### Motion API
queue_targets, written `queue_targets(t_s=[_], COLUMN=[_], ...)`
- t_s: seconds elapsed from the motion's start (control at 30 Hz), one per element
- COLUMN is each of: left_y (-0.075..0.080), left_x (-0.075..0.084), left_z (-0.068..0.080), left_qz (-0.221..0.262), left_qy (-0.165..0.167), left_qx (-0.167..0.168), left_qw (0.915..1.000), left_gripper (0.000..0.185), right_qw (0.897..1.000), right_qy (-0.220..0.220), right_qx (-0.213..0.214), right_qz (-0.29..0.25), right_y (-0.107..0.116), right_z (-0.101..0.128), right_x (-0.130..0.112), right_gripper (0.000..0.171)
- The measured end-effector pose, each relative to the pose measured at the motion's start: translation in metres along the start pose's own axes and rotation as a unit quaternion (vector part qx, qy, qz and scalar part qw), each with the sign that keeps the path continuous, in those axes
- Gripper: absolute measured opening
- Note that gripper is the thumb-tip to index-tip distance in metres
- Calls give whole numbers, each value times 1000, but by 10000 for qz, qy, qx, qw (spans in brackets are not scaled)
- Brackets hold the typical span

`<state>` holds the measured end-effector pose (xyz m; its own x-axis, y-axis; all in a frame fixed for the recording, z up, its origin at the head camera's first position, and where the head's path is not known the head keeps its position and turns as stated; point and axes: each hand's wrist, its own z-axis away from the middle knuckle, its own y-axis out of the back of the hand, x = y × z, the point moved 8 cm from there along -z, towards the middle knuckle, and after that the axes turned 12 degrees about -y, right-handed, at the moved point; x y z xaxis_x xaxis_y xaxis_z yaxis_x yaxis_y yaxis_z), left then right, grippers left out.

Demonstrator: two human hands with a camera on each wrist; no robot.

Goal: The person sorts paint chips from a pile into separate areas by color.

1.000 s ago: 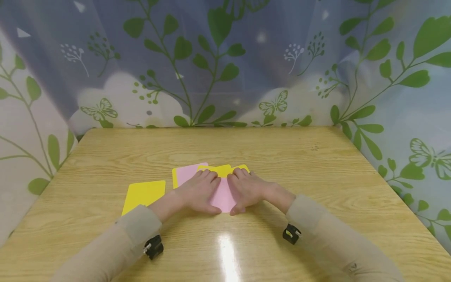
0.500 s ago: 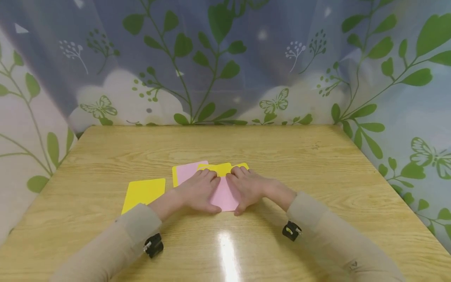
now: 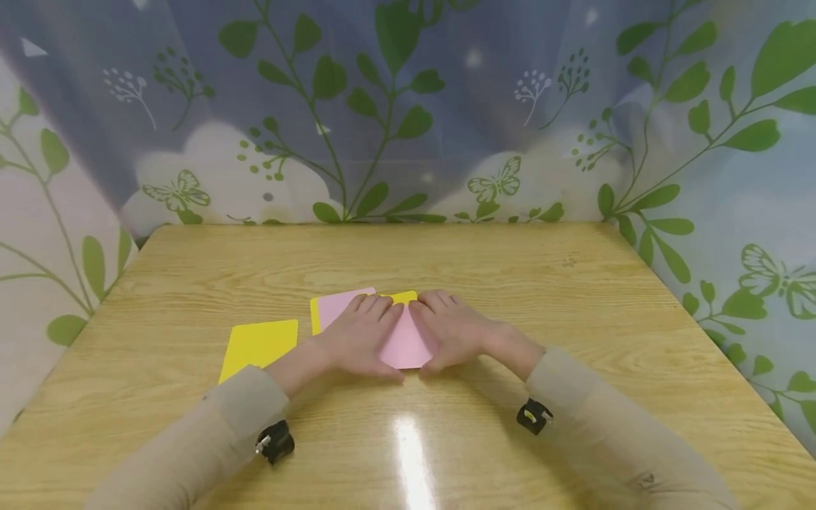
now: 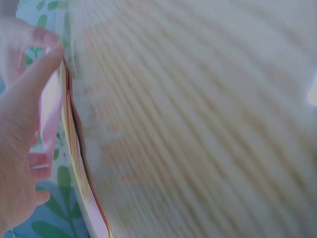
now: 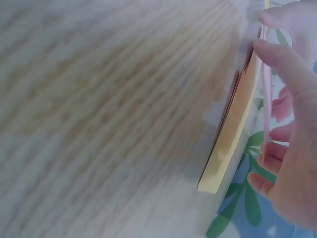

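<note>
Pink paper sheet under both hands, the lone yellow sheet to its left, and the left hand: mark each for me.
Pink paper sheet (image 3: pixel 403 340), head view: bare strip between the hands.
Lone yellow sheet (image 3: pixel 258 341), head view: its middle.
Left hand (image 3: pixel 357 338), head view: back of the hand.

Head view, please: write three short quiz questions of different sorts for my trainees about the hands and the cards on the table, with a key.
1. True or false: both hands rest on the pink card.
2. Multiple choice: the lone yellow card lies (A) under the right hand, (B) apart from the pile, beside the left hand, (C) at the far edge of the table.
3. Fill in: the colours of the cards showing beyond the fingertips are pink and ____.

Key: 1 true; 2 B; 3 yellow.
</note>
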<state>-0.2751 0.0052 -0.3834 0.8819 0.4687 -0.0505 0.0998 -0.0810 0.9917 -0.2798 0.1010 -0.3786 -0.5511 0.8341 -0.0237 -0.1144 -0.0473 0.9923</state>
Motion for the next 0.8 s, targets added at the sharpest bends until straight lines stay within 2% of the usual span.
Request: queue_targets(t_s=[0.2,0.37,0.53,0.8], left_y=[-1,-1,1,7], left_x=[6,13,19,36], left_z=[-10,-22,-35,-65], left_qz=[-86,-253,-434,-729], left_qy=[114,81,98,-205], left_qx=[6,49,27,-61], left_qw=[9999,9996,9990,9971], left_gripper=[105,104,103,103], right_qw=[9993,9976,9927,9877], right_qy=[118,-62,-245,-277], right_qx=[325,617,1004,1256], right_qz=[126,323,629,887], right_y=[-1,-1,4,11], right_z=[10,21,36,61], right_x=[9,20,36,63], right_gripper=[101,102,94,86])
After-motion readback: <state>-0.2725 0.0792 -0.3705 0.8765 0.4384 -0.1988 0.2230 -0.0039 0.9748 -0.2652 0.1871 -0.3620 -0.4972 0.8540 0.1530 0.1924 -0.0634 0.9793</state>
